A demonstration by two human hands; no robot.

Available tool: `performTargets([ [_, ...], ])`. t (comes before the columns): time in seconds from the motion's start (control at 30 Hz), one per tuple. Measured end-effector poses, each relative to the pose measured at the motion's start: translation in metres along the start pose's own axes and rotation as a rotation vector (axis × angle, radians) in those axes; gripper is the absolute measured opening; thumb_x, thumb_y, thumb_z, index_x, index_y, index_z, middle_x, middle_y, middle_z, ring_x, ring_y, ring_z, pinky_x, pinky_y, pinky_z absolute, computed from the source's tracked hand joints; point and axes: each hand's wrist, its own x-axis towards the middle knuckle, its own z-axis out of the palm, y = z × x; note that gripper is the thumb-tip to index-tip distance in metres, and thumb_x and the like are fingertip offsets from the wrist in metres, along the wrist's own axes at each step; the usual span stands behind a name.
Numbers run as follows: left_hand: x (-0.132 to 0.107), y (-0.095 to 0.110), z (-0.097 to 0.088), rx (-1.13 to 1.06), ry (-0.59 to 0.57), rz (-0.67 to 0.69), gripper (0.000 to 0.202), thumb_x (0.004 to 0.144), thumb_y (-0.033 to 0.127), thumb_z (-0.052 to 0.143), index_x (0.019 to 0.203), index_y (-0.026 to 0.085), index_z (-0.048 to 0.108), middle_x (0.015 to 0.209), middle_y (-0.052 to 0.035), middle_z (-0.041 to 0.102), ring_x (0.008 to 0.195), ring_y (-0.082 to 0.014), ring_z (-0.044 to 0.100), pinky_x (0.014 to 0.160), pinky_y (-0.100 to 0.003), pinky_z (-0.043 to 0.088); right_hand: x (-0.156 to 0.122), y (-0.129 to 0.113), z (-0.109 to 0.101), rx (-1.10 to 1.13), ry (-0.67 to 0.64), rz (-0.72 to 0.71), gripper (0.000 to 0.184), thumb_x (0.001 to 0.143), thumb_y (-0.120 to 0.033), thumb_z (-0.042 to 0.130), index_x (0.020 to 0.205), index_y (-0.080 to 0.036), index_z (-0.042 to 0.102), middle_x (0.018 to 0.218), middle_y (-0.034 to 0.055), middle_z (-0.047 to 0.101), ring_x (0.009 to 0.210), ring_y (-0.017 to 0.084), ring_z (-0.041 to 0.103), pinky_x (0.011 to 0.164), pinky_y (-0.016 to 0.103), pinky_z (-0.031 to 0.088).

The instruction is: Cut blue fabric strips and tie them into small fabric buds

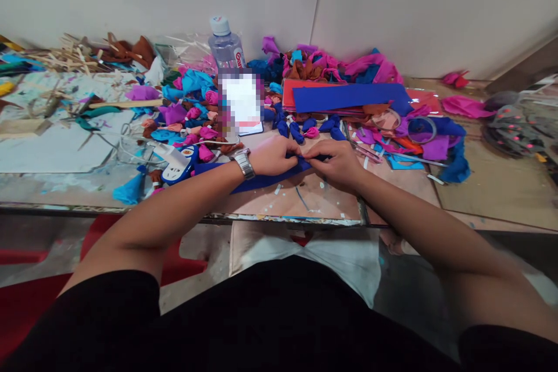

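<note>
Both hands are closed in a pinch on one blue strip, the left hand [272, 156] and the right hand [335, 163] nearly meeting at the fingertips; the blue strip [261, 183] lies on the bench [322, 200] under them, its flat length running out below and to the left of the left hand. By its look this piece is partway worked: the portion at the fingertips seems gathered, the tail is flat and loose, and whether anything ties it cannot be told, as the fingers hide it. Just beyond the hands sit blue bundles [296, 132], at least four, apparently finished, with one small pink bundle [311, 132] among them; the multicoloured heap farther left of the hands is too tangled to count. One flat blue sheet [349, 97], seemingly unworked, rests past the right hand on a red pack [429, 102]. Of other things, there is one bottle [227, 52] and one phone [250, 129] with a blurred-out screen beyond the left hand, one power strip [178, 168] to the left of it, one watch [244, 164] on the left wrist, and two clear rings [434, 129], perhaps tape rolls, to the right of the right hand
</note>
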Motion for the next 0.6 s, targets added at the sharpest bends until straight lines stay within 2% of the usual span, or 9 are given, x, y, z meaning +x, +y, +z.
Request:
performTargets([
  [0.13,-0.0003,0.0012,-0.0003,0.028,0.010,0.007,0.030,0.088,0.025,0.056,0.096,0.018,0.084,0.083,-0.0034,0.080,0.070,-0.0169,0.066,0.067,-0.030,0.046,-0.0003,-0.0015,-0.0008,-0.017,-0.014,0.032,0.014,0.094,-0.026,0.073,0.092,-0.027,0.087,0.097,0.0045,0.087,0.092,0.025,0.082,0.090,0.040,0.063],
  [0.3,-0.0007,0.0041,-0.0009,0.113,0.014,0.030,0.036,0.097,0.033,0.052,0.093,0.018,0.084,0.079,-0.0052,0.078,0.066,-0.0171,0.063,0.065,-0.032,0.042,0.0006,-0.0027,-0.0045,-0.032,-0.038,0.063,0.019,0.094,-0.029,0.076,0.109,-0.027,0.087,0.110,0.0056,0.087,0.102,0.028,0.082,0.096,0.043,0.063],
  [0.37,-0.0006,0.0043,-0.0011,0.117,0.003,0.046,0.037,0.098,0.034,0.051,0.093,0.017,0.084,0.077,-0.0051,0.077,0.066,-0.0169,0.062,0.065,-0.032,0.041,0.0012,-0.0022,-0.0048,-0.027,-0.054,0.054,0.018,0.094,-0.031,0.077,0.108,-0.027,0.088,0.109,0.0059,0.088,0.100,0.028,0.082,0.095,0.043,0.063],
  [0.47,-0.0005,0.0034,-0.0020,0.119,-0.008,0.054,0.035,0.096,0.031,0.052,0.089,0.018,0.083,0.075,-0.0042,0.075,0.062,-0.0159,0.059,0.064,-0.032,0.040,0.0014,-0.0012,-0.0033,-0.023,-0.041,0.036,0.015,0.096,-0.030,0.075,0.102,-0.028,0.089,0.104,0.0050,0.088,0.096,0.027,0.082,0.093,0.042,0.063],
  [0.6,-0.0002,0.0016,-0.0025,0.108,-0.008,0.037,0.031,0.089,0.024,0.053,0.089,0.018,0.083,0.077,-0.0036,0.076,0.064,-0.0164,0.060,0.065,-0.032,0.041,0.0006,0.0003,-0.0008,-0.012,-0.027,0.024,0.016,0.097,-0.030,0.075,0.104,-0.030,0.089,0.103,0.0040,0.088,0.094,0.025,0.081,0.091,0.040,0.063],
])
